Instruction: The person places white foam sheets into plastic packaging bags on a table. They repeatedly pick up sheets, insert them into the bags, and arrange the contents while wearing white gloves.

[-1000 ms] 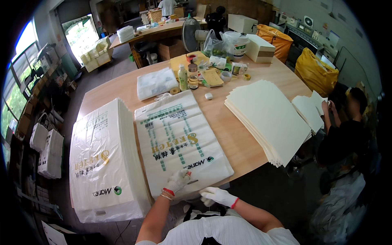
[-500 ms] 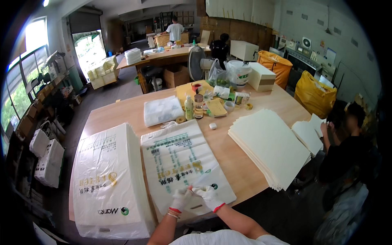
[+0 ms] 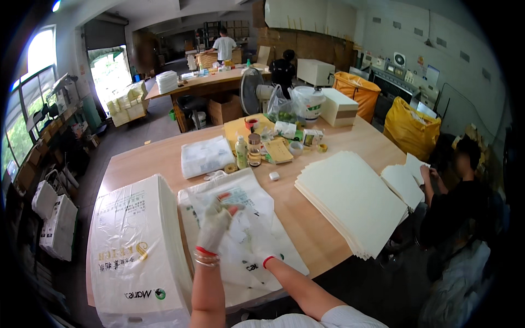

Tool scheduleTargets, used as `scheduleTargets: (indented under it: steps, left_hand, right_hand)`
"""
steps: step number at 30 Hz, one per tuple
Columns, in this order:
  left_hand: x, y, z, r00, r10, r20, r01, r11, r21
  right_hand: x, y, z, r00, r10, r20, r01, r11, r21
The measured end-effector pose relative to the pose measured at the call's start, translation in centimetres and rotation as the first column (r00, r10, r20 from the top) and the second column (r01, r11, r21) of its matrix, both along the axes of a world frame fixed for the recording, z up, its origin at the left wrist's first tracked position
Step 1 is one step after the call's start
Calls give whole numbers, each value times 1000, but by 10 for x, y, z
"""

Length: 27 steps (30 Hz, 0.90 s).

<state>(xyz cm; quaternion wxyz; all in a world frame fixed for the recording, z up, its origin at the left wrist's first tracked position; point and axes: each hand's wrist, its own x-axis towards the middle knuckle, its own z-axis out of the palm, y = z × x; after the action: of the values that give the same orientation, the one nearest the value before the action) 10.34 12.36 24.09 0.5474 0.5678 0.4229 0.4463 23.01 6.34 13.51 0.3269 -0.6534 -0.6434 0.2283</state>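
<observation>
Left hand: the gloved left hand (image 3: 216,223) is raised over the near middle of the table, fingers partly curled (whether they pinch anything, I cannot tell).
Right hand: apart from the left, to its right; the right hand (image 3: 252,240) is blurred among white film, so its grip cannot be told.
Bag: a rumpled bag (image 3: 235,238) lies about the hands, over the middle stack (image 3: 291,259).
Left: a taller bag stack (image 3: 128,218), just beside.
Right: paper (image 3: 350,197), near a seated person (image 3: 456,202).
Far: bottle (image 3: 241,153), jar (image 3: 254,151), tape (image 3: 231,168).
</observation>
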Motion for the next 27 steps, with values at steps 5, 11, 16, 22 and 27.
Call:
scheduleTargets:
  steps: [5, 11, 16, 22, 27]
  left_hand:
    - [35, 15, -13, 887, 35, -460, 153, 918, 365]
    - [29, -22, -35, 773, 397, -496, 62, 730, 681]
    - [29, -70, 0, 723, 591, -359, -54, 565, 823]
    - [55, -138, -7, 864, 273, -423, 141, 676, 723]
    - [125, -181, -56, 787, -455, -416, 571, 793, 212]
  right_hand:
    - [17, -31, -89, 926, 116, 358, -161, 982, 97]
    - [172, -171, -46, 994, 106, 8, -107, 993, 43]
    - [331, -243, -7, 420, -190, 887, 337, 941, 41]
    - [406, -245, -5, 927, -201, 318, 286, 925, -249]
    - [394, -228, 4, 774, -383, 504, 290, 922, 256]
